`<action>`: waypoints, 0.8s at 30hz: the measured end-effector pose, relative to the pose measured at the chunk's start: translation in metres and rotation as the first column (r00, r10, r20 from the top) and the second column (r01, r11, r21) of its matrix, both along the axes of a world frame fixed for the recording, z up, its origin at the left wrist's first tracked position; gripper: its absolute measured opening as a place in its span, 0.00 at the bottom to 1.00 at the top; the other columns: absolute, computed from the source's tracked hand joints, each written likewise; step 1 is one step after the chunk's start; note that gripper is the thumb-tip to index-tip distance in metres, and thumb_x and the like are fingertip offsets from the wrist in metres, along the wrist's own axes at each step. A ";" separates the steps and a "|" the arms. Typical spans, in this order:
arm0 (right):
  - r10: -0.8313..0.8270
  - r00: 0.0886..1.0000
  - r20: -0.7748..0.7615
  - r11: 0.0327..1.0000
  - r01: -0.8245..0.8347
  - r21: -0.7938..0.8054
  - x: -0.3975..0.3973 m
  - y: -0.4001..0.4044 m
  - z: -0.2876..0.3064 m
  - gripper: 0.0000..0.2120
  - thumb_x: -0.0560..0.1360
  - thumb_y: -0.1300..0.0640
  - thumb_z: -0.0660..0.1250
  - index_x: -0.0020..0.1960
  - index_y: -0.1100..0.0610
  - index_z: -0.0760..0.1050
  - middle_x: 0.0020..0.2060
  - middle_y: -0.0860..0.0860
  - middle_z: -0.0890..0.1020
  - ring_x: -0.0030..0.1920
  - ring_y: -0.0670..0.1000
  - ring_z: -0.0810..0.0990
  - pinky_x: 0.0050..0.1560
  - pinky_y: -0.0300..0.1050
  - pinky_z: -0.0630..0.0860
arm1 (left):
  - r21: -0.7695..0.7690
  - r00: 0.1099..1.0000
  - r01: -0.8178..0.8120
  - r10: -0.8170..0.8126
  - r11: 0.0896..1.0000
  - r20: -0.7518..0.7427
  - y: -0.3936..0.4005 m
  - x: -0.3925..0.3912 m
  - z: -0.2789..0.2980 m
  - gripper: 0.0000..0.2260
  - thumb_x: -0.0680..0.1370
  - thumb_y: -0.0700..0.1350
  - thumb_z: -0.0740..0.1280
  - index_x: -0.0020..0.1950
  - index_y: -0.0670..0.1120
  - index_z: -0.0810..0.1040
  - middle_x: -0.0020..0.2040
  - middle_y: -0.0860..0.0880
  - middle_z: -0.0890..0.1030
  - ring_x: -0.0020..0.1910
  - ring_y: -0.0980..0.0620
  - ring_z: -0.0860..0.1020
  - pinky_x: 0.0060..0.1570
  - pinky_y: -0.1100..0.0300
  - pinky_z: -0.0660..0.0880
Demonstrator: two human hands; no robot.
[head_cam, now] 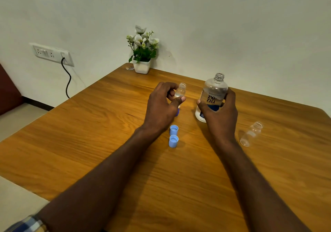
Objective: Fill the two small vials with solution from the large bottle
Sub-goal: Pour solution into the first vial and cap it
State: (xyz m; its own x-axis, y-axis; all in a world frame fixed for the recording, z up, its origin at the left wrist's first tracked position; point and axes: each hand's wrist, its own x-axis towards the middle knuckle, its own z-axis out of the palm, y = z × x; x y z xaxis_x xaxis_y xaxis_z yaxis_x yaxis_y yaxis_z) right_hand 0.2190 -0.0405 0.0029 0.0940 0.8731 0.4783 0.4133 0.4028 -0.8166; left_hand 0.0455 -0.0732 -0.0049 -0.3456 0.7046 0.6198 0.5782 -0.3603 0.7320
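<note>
My left hand (162, 104) holds a small clear vial (180, 91) upright between thumb and fingers; the vial is uncapped and has some clear liquid in it. My right hand (221, 113) grips the large clear bottle (212, 95), uncapped, blue-labelled, standing upright on the wooden table (89, 142). A second small vial (251, 133), open, stands apart at the right of the table. Two light-blue caps (173, 136) sit open side up between my forearms. A darker blue cap (177, 112) peeks out under my left hand.
A white pot of artificial flowers (142, 52) stands at the table's far edge against the wall. A socket plate with a black cable (53, 54) is on the wall at left. The table's left edge drops to a pale floor.
</note>
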 end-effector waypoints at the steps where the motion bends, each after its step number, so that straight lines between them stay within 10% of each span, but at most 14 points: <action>1: 0.000 1.000 0.000 1.000 0.000 -0.004 0.000 0.000 -0.001 0.39 0.73 0.51 0.80 0.77 0.51 0.64 0.73 0.48 0.74 0.72 0.52 0.75 0.67 0.52 0.80 | 0.000 1.000 -0.004 0.004 1.000 -0.005 0.000 0.000 0.000 0.14 0.76 0.45 0.77 0.60 0.47 0.81 0.50 0.51 0.80 0.48 0.55 0.78 0.42 0.73 0.70; 8: -0.224 0.974 -0.026 0.911 0.219 0.349 0.001 -0.017 0.014 0.32 0.74 0.47 0.73 0.73 0.58 0.69 0.63 0.56 0.76 0.61 0.52 0.77 0.57 0.53 0.80 | 0.018 0.999 -0.032 0.033 0.999 -0.017 -0.001 -0.003 0.001 0.12 0.78 0.45 0.75 0.60 0.46 0.81 0.50 0.50 0.80 0.48 0.53 0.79 0.42 0.69 0.71; 12: 0.151 0.978 0.143 0.835 -0.204 0.512 -0.003 -0.031 0.023 0.09 0.76 0.67 0.70 0.56 0.62 0.80 0.51 0.55 0.81 0.48 0.50 0.79 0.43 0.41 0.77 | 0.025 0.997 -0.007 0.009 1.000 -0.077 -0.001 -0.012 0.003 0.12 0.77 0.44 0.75 0.58 0.47 0.81 0.50 0.50 0.80 0.47 0.54 0.78 0.42 0.67 0.71; 17: 0.463 0.762 0.454 0.762 -0.604 0.236 -0.015 -0.034 0.017 0.17 0.75 0.71 0.63 0.57 0.57 0.84 0.53 0.49 0.83 0.52 0.44 0.81 0.48 0.35 0.75 | 0.028 0.997 -0.022 0.024 0.999 -0.078 0.001 -0.026 0.004 0.11 0.77 0.42 0.75 0.58 0.44 0.82 0.50 0.48 0.81 0.46 0.55 0.78 0.42 0.72 0.68; 24: 0.671 0.578 0.465 0.706 -0.688 -0.164 -0.009 -0.036 0.012 0.23 0.74 0.71 0.63 0.61 0.51 0.84 0.59 0.42 0.81 0.61 0.45 0.80 0.58 0.47 0.80 | 0.026 0.999 -0.015 0.016 1.000 -0.037 0.003 -0.026 0.003 0.11 0.76 0.40 0.75 0.58 0.43 0.83 0.49 0.48 0.81 0.45 0.55 0.78 0.43 0.73 0.69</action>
